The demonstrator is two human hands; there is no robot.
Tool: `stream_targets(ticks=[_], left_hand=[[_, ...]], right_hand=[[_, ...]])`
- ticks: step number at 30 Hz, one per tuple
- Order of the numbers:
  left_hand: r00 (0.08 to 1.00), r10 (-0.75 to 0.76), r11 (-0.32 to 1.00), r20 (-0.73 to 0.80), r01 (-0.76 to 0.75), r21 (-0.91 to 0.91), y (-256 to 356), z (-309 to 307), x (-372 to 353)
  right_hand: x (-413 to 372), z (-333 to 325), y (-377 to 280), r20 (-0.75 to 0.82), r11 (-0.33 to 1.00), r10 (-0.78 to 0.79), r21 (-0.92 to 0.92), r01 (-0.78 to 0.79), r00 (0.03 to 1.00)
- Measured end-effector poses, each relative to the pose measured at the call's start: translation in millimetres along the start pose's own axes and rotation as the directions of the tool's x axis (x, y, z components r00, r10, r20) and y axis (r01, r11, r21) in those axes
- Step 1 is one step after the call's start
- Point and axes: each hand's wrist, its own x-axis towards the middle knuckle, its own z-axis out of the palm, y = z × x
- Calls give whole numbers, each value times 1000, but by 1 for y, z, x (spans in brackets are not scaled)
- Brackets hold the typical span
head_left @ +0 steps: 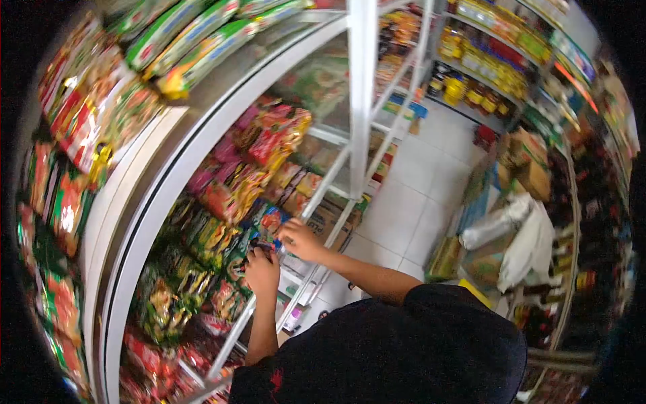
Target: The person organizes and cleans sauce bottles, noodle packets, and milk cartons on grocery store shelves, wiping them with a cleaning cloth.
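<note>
My left hand (pixel 262 271) reaches into the shelf opening, its fingers bent over a small dark item among the packets. Just above and right of it, my right hand (pixel 301 240) has its fingers curled together beside a blue packet (pixel 270 219); what they hold is too small to tell. Green and yellow packets (pixel 214 237) lie left of both hands. Red and yellow packets (pixel 277 138) are stacked farther up the shelf.
A white metal frame (pixel 361 101) stands beyond the hands. Cardboard boxes (pixel 333 219) sit at the lower shelf. Right of the tiled floor (pixel 431 168) are a white plastic bag (pixel 531 246) and an open carton (pixel 523 158). Yellow bottles (pixel 454 89) stand at the back.
</note>
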Motion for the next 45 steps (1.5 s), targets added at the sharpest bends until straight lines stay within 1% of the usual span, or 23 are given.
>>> stream_targets(ticks=[4, 6, 8, 10, 12, 13, 14, 16, 17, 20, 22, 24, 25, 30, 31, 34, 35, 36, 38, 40, 42, 44, 45], left_hand=[[988, 147, 989, 39, -146, -24, 23, 13, 28], [974, 218, 975, 61, -214, -66, 48, 6, 24], [905, 369, 923, 211, -330, -200, 71, 8, 12], [708, 665, 513, 239, -200, -835, 82, 57, -14], [665, 712, 531, 224, -302, -792, 120, 46, -48], [665, 717, 519, 209, -310, -797, 138, 49, -51], [664, 721, 462, 197, -250, -851, 154, 51, -52], [666, 722, 405, 188, -185, -895, 183, 55, -50], [637, 756, 362, 153, -212, -908, 203, 55, -47], [556, 824, 278, 114, -220, -935, 260, 68, -43], [491, 869, 197, 54, -243, -950, 299, 74, -42], [457, 886, 191, 78, -208, -959, 338, 69, -42], [452, 888, 184, 79, -192, -964, 355, 71, -44], [426, 883, 240, 199, -45, -970, 425, 83, -50], [433, 888, 250, 153, -178, -952, 434, 87, -48], [426, 870, 347, 246, -177, -921, 465, 96, -34], [490, 854, 297, 175, -183, -937, 474, 113, -31], [458, 871, 285, 178, -175, -943, 482, 123, -23], [352, 831, 407, 431, 143, -902, 504, 146, 3], [328, 829, 423, 453, 162, -891, 525, 192, 24], [228, 850, 411, 474, 275, -869, 553, 210, 55], [184, 850, 433, 494, 290, -853, 589, 217, 84], [135, 818, 469, 559, 405, -785, 611, 216, 99]], right_hand=[[-54, -14, -4, -80, 993, 83, -80, -89, 993], [-93, -21, 3, 58, 756, 554, 384, -530, 831], [-131, -34, 6, -4, 777, 558, 353, -521, 830], [-158, -52, 1, 9, 509, 790, 548, -663, 613], [-205, -64, 18, 73, 405, 801, 664, -629, 594], [-220, -77, 29, 156, 282, 796, 760, -586, 585], [-219, -98, 22, 149, 294, 794, 754, -587, 589], [-205, -143, -15, 137, 39, 841, 950, -311, 523], [-213, -155, -8, 83, 78, 767, 972, -221, 636], [-230, -195, 5, -19, 141, 774, 980, -142, 633], [-225, -233, -3, -56, 184, 822, 968, -172, 566], [-236, -261, 4, -222, 348, 865, 911, -220, 450], [-244, -271, 15, -296, 357, 880, 928, -108, 371], [-261, -337, 22, -375, 403, 901, 910, -98, 220], [-263, -344, 27, -430, 450, 883, 890, -74, 187], [-260, -368, 51, -522, 527, 849, 847, -62, 87], [-260, -376, 60, -551, 552, 834, 831, -71, 37], [-263, -383, 74, -565, 564, 825, 823, -69, 2], [-269, -403, 111, -540, 530, 841, 828, -182, -10], [-244, -442, 120, -612, 609, 791, 786, -103, 6], [-228, -475, 139, -495, 445, 865, 836, -323, -89], [-223, -493, 186, -513, 488, 855, 846, -215, -77], [-214, -505, 203, -516, 497, 853, 850, -178, -83]])
